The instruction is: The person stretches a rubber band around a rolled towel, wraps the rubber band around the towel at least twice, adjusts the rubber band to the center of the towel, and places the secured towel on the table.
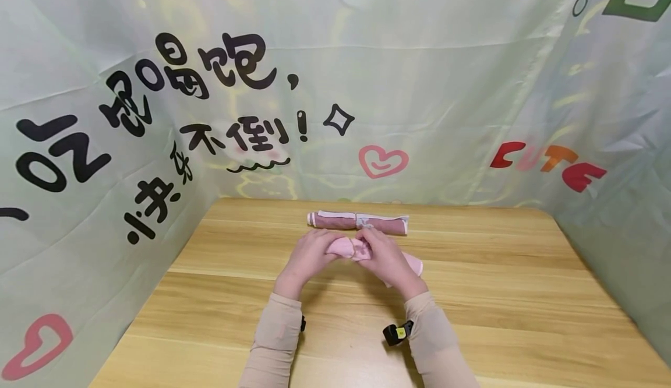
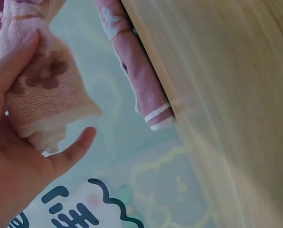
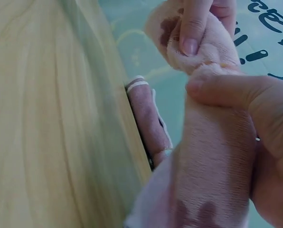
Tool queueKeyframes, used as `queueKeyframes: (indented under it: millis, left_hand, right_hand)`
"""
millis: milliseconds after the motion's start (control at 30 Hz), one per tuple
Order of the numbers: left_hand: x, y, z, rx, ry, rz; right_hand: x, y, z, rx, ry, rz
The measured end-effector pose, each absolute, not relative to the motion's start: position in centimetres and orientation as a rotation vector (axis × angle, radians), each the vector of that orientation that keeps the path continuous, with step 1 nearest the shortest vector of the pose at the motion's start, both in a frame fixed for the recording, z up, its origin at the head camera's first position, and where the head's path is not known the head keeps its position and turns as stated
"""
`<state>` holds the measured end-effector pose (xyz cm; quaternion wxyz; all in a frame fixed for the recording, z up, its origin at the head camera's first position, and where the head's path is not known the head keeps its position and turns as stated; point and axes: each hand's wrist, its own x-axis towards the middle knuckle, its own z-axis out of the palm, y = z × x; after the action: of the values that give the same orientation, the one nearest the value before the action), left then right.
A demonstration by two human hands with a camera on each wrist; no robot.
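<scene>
One dark pink roll point(image 1: 357, 222) lies finished on the worktop point(image 1: 498, 295). My left hand point(image 1: 309, 256) and right hand point(image 1: 385, 258) grip the pale pink sock point(image 1: 350, 248), seemingly half rolled.

Pale wooden desk point(image 1: 498, 295) filling the lower frame; dark pink rolled cloth with white trim point(image 1: 357, 222) lying near its far edge, centre.

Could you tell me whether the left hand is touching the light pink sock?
Touching: the left wrist view shows the left hand gripping the light pink sock.
</scene>
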<state>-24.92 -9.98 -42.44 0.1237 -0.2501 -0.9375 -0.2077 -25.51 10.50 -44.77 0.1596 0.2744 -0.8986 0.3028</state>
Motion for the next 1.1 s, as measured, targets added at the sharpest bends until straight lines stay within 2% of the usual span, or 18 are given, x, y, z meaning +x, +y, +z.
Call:
queueKeyframes:
  millis: [400,767,1100]
  left_hand:
    - [-25.23,-10.19,-42.78,-0.818,-2.506,-0.529]
    - [-25.16,-10.3,-43.09,-0.762,-2.353,-0.516]
    - [-24.9,-9.9,-42.96,-0.799,-2.382,-0.513]
  right_hand:
    - [-24.95,10.97,-43.81,0.887,-2.456,1.425]
    - [-24.92,10.98,-43.82,0.795,-2.409,1.444]
    - [-25.32,10.85,-44.11,0.888,-2.406,1.305]
